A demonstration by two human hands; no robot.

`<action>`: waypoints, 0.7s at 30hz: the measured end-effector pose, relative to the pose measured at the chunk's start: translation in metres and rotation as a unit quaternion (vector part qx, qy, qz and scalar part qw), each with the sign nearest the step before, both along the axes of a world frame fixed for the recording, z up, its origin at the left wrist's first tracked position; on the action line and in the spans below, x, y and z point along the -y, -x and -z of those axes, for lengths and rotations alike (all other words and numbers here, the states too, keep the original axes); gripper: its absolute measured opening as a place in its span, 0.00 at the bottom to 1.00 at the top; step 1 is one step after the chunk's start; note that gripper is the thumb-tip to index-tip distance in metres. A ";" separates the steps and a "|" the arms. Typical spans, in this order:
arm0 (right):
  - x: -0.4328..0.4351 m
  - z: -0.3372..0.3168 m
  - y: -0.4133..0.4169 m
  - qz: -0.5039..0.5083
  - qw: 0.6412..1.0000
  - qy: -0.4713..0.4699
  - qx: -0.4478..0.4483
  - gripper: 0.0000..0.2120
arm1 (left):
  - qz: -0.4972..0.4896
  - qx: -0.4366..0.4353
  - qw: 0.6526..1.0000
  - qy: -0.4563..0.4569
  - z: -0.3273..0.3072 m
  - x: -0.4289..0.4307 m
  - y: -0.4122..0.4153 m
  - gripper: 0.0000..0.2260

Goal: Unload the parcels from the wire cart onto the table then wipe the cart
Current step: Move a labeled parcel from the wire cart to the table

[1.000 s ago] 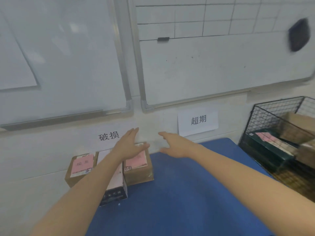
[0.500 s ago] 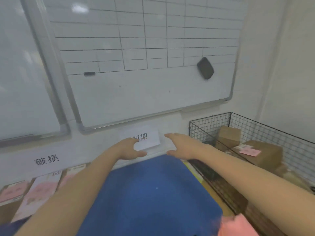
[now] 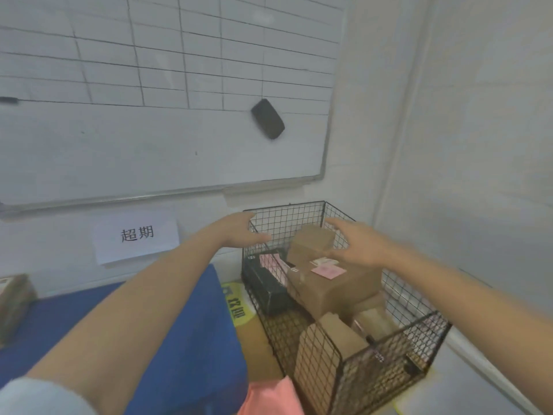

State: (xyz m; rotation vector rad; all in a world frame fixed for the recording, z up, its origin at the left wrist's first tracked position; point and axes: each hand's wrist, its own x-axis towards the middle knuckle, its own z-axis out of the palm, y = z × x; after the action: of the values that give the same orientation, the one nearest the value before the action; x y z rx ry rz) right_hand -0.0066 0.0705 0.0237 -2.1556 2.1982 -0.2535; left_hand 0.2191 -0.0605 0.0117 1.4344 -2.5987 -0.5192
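Standing just right of the blue desk (image 3: pixel 185 319), the cart (image 3: pixel 389 372) holds brown parcels (image 3: pixel 335 287) and a black parcel (image 3: pixel 266 287) (some with pink labels). Over the cart's far end hover the left hand (image 3: pixel 239 232) and right hand (image 3: pixel 359 247), fingers spread, holding nothing. Behind the cart hangs a whiteboard (image 3: pixel 149 145).

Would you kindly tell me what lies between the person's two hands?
In the head view, a small brown parcel, standing in the wire cart, lies between the left hand and the right hand.
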 end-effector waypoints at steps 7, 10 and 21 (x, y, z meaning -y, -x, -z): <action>0.023 0.027 0.087 0.001 0.998 -0.062 -0.011 0.38 | 0.009 0.017 1.000 -0.003 0.031 0.026 0.090 0.42; 0.040 0.036 0.116 -0.002 0.996 -0.093 -0.013 0.39 | -0.001 0.028 0.999 -0.021 0.034 0.036 0.114 0.42; 0.102 0.060 0.163 -0.085 0.986 -0.141 0.000 0.48 | -0.047 0.110 0.991 -0.059 0.044 0.043 0.170 0.39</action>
State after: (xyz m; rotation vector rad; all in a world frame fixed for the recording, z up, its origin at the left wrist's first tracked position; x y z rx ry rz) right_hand -0.1695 -0.0316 -0.0358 -2.1624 1.8990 0.0635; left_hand 0.0491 -0.1034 -0.0326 1.7354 -2.6874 -0.5376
